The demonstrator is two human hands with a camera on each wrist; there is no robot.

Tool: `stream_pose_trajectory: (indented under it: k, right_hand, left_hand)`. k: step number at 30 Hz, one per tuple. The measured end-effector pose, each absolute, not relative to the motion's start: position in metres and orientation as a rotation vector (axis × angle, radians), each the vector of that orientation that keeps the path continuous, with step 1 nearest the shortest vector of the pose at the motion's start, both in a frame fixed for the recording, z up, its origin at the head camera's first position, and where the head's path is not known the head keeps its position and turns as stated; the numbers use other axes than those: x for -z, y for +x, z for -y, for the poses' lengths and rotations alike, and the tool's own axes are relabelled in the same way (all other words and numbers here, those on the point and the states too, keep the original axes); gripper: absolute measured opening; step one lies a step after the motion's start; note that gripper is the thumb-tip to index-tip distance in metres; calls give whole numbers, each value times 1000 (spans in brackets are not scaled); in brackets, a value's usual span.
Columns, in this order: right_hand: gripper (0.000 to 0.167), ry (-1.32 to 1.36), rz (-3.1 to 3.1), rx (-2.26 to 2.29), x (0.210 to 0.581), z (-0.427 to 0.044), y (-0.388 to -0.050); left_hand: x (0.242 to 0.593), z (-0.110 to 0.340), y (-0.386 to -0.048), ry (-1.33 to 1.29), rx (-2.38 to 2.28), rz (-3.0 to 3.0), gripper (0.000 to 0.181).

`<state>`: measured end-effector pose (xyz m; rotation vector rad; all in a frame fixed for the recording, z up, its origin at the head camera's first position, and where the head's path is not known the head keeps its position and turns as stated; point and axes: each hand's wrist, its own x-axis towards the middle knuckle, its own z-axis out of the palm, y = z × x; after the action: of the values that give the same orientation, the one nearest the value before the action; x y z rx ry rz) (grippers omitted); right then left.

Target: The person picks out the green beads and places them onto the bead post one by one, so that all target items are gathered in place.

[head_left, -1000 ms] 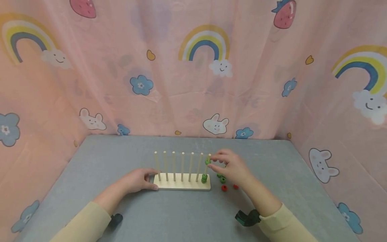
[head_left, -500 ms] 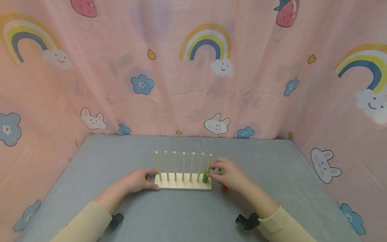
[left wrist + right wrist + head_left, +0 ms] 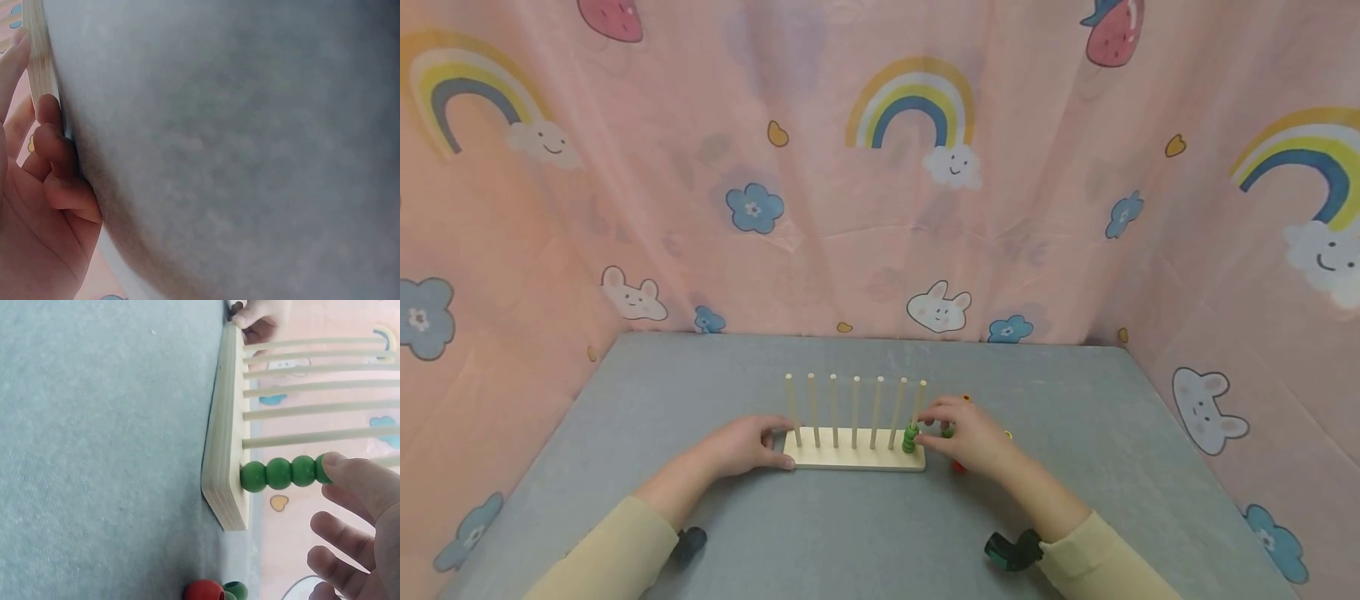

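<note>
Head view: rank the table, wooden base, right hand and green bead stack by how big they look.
1. Table
2. Wooden base and right hand, too alike to rank
3. Green bead stack

Left hand (image 3: pixel 47 212) gripping pale wooden board (image 3: pixel 41 69), blurred grey tabletop (image 3: pixel 237 150), slivers of pink backdrop (image 3: pixel 100 282)

The right hand (image 3: pixel 972 435) partly hides the loose beads (image 3: pixel 958 467); their number cannot be told. Its thumb covers part of the 4th green bead (image 3: pixel 322 470), and the right wrist view cuts off 1 red bead (image 3: pixel 204 591). The left wrist view crops the wooden base (image 3: pixel 41 72) and left hand (image 3: pixel 47 219).
</note>
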<state>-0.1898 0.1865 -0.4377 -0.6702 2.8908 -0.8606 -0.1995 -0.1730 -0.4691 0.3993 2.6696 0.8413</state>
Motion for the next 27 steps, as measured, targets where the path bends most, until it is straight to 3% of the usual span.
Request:
stream_pose_trajectory:
  k: [10, 27]
  right_hand:
    - [23, -539, -2868, 912, 430, -199, -191]
    - [25, -412, -2945, 781, 424, -260, -204]
  left_hand:
    - [468, 173, -199, 385, -835, -2664, 62]
    - [467, 172, -199, 393, -855, -2660, 61]
